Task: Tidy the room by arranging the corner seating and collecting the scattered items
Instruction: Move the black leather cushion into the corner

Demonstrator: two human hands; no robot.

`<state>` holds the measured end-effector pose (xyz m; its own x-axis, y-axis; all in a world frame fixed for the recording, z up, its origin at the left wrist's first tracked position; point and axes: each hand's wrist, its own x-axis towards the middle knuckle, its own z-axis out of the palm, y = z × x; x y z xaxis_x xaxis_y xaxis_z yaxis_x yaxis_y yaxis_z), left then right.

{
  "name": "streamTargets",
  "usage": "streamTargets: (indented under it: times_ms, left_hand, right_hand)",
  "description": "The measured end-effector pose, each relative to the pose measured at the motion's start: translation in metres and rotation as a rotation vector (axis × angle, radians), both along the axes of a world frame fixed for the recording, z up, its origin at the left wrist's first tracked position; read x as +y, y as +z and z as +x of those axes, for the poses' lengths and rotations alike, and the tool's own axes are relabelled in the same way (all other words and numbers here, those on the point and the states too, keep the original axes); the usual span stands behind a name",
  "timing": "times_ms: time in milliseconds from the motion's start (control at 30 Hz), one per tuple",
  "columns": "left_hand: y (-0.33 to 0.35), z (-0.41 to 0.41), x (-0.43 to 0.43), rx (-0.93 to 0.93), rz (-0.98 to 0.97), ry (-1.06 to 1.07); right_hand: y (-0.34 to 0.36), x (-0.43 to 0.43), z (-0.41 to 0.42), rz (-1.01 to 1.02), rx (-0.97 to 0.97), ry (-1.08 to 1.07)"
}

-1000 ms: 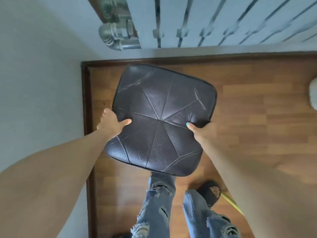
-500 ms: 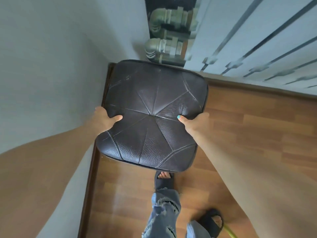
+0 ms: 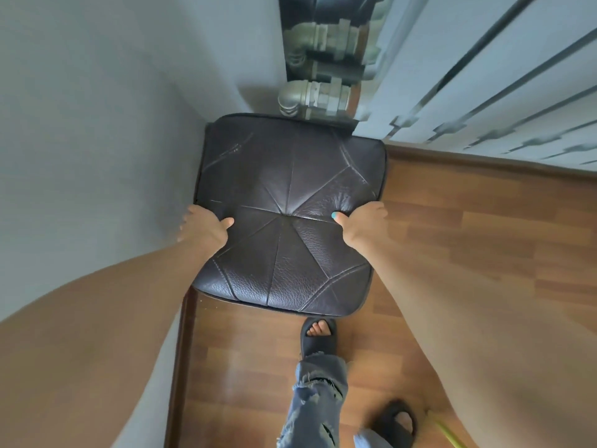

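A dark brown leather seat cushion [image 3: 290, 195] fills the centre of the frame. Its far edge sits in the room corner, between the grey wall [image 3: 97, 124] on the left and the white radiator [image 3: 484, 76] at upper right. The left hand [image 3: 203, 226] grips its left edge, thumb on top and fingers curled over the side. The right hand [image 3: 361, 221] grips the right edge, thumb on top, with the fingers hidden underneath. A black sandal [image 3: 318, 337] stands just below on the wood floor [image 3: 468, 237].
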<state>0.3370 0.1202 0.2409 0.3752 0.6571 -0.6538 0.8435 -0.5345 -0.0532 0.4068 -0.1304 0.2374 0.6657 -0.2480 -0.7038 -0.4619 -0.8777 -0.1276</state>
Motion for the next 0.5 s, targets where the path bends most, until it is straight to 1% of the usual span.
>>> streamTargets:
  times_ms: [67, 133, 200, 233, 333, 367, 433, 500]
  left_hand:
    - [0.008, 0.006, -0.017, 0.008, 0.044, -0.010]
    - [0.014, 0.009, -0.031, 0.023, 0.070, -0.076]
    - [0.024, 0.011, -0.044, 0.033, 0.043, -0.237]
    - [0.031, 0.011, -0.052, -0.008, 0.032, -0.338]
    - [0.052, 0.007, -0.079, -0.249, 0.013, -0.673]
    - [0.060, 0.003, -0.090, -0.289, -0.001, -0.776]
    - [0.074, -0.006, -0.117, -0.284, -0.026, -0.915]
    - [0.082, -0.016, -0.143, -0.279, -0.038, -0.995]
  right_hand:
    - [-0.002, -0.002, 0.005, -0.037, 0.069, 0.058]
    - [0.001, -0.006, 0.008, -0.056, 0.141, 0.159]
    - [0.019, -0.008, 0.006, -0.061, 0.151, 0.253]
    - [0.030, -0.010, 0.003, -0.070, 0.144, 0.313]
    - [0.054, -0.021, -0.016, -0.049, 0.084, 0.485]
    - [0.061, -0.024, -0.025, -0.031, 0.060, 0.549]
    - [0.074, -0.035, -0.045, -0.002, 0.033, 0.673]
    - [0.085, -0.050, -0.063, 0.014, -0.015, 0.758]
